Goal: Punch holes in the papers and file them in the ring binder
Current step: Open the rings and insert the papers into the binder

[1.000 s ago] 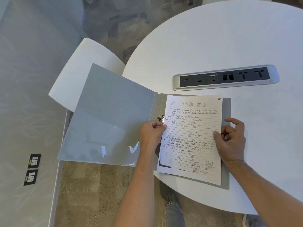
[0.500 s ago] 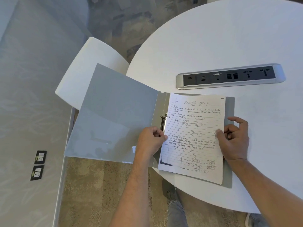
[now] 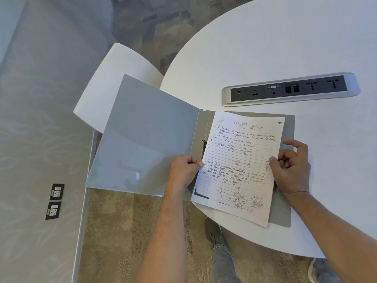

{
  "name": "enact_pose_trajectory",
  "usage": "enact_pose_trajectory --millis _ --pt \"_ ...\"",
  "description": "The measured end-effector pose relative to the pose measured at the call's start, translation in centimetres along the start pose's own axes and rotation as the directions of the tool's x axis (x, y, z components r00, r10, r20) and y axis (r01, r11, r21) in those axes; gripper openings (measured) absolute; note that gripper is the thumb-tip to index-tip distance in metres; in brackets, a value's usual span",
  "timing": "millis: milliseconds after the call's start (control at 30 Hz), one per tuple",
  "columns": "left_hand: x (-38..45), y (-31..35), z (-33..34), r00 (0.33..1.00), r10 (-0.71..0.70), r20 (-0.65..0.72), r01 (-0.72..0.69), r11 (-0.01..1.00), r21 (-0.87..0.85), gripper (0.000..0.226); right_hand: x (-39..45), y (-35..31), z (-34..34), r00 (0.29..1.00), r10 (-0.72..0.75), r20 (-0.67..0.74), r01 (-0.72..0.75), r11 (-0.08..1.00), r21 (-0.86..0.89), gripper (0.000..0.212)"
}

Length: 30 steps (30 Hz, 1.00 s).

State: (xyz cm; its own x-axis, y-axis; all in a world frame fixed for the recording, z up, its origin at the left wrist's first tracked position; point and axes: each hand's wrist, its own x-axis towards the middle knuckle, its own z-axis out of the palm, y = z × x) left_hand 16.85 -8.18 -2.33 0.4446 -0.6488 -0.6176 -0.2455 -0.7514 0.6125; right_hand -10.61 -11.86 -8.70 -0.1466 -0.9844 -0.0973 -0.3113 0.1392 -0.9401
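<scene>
1. Since the earlier frame, both hands have kept their places on the sheet while the binder and papers sit slightly lower and further right in the view; the grip looks unchanged.
2. A grey ring binder [image 3: 146, 137] lies open at the near edge of a round white table [image 3: 265, 48], its left cover hanging out past the table edge over a white chair seat [image 3: 114, 78] and the carpet.
3. A stack of lined papers [image 3: 240, 164] covered in handwriting lies on the binder's right half, its left edge beside the metal ring [image 3: 204, 141] at the spine.
4. The left hand [image 3: 183, 172] is curled nearly closed, thumb and fingertips pinching the papers' left edge near the spine.
5. The right hand [image 3: 291, 170] rests on the papers' right edge: thumb pressed on top of the sheet, fingers loosely bent, index finger lifted clear. Whether fingers reach under the sheet cannot be told.
6. A silver socket strip [image 3: 289, 89] is set into the table beyond the binder, well apart from it.
7. Two floor sockets [image 3: 54, 201] show at lower left.
</scene>
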Motion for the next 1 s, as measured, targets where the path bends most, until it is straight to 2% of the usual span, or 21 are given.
enact_pose_trajectory --millis 600,800,1000 --pt "0.4 0.4 0.4 0.997 0.026 0.067 -0.033 0.994 0.103 0.006 0.0 -0.1 0.2 0.999 -0.034 0.011 0.034 0.999 -0.019 0.048" --pt "0.9 0.3 0.0 0.994 0.023 0.103 -0.032 0.996 0.086 0.009 0.0 0.3 0.3 0.999 -0.040 0.023 0.040 0.999 -0.008 0.048" --pt "1.1 0.2 0.9 0.998 0.001 0.068 -0.012 0.988 0.157 0.009 0.1 0.1 0.1 0.999 -0.046 0.002 0.046 0.999 -0.011 0.045"
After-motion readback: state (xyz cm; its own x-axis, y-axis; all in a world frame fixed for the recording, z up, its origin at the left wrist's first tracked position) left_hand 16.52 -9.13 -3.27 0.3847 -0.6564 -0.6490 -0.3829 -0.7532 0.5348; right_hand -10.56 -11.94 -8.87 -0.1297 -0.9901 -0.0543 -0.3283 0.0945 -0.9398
